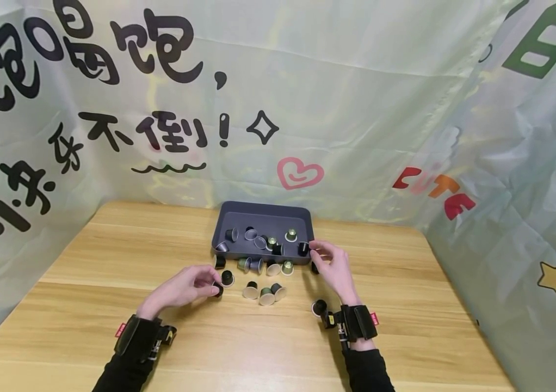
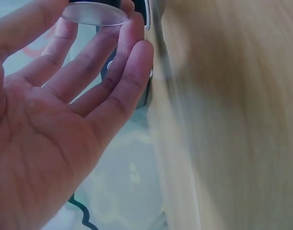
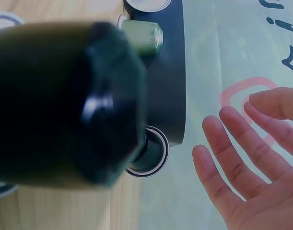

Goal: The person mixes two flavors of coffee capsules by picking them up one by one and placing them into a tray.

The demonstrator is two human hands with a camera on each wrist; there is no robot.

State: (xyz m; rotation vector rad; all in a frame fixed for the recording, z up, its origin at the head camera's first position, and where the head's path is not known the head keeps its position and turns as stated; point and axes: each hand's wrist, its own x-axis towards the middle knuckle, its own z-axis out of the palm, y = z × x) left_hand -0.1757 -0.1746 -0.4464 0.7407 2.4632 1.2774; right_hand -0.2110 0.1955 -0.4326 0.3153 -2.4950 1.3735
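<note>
Between its thumb and fingers my left hand (image 1: 191,286) pinches a black coffee capsule (image 1: 217,290); the left wrist view shows the pale lid of this capsule (image 2: 94,14) at the fingertips. My right hand (image 1: 333,268) is over the front right corner of a dark grey tray (image 1: 263,209). Its fingers are extended, with nothing between them in the right wrist view. Just left of these fingertips is a black capsule (image 1: 303,249) at the tray's right end. Inside the tray lie several other capsules, among them a light green one (image 1: 291,234).
In front of the tray, several capsules lie on the wooden table (image 1: 258,348), including a dark green one (image 1: 278,291) and a black one (image 1: 227,278). Another black capsule (image 1: 319,307) is beside my right wrist. Printed cloth (image 1: 376,125) hangs behind the table.
</note>
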